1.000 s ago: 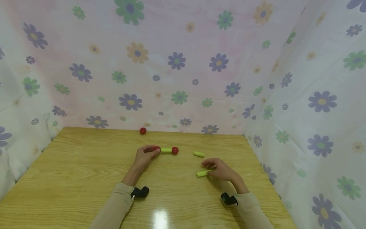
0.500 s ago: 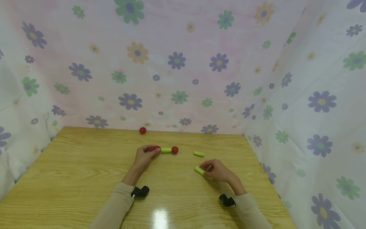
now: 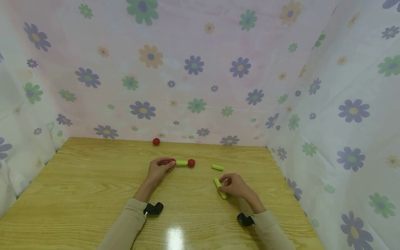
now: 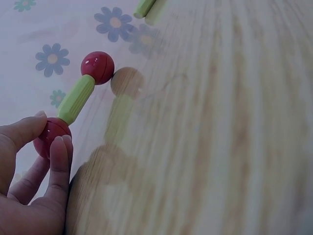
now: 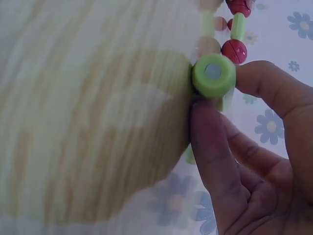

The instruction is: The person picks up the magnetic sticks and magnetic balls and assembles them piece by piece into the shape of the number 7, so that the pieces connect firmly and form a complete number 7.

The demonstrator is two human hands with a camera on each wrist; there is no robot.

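Note:
My left hand [image 3: 157, 171] pinches a red ball [image 4: 53, 134] between thumb and fingers. That ball is joined to one end of a light green rod [image 3: 182, 162], whose other end bears a second red ball [image 3: 191, 163]. To the right, my right hand [image 3: 235, 185] holds another green rod [image 3: 217, 182] between thumb and fingers, low at the tabletop. Seen end-on in the right wrist view, this rod [image 5: 225, 73] shows a round grey disc in its tip. A further green rod [image 3: 217, 167] lies loose just beyond the right hand.
A loose red ball [image 3: 156, 141] sits at the back edge of the wooden table [image 3: 93, 180]. A flower-printed cloth [image 3: 175, 69] hangs behind the table and along both sides.
The rod under my right hand has swung from lying roughly sideways to pointing away from me, and the fingers have closed around it. My left hand and the joined balls have stayed put.

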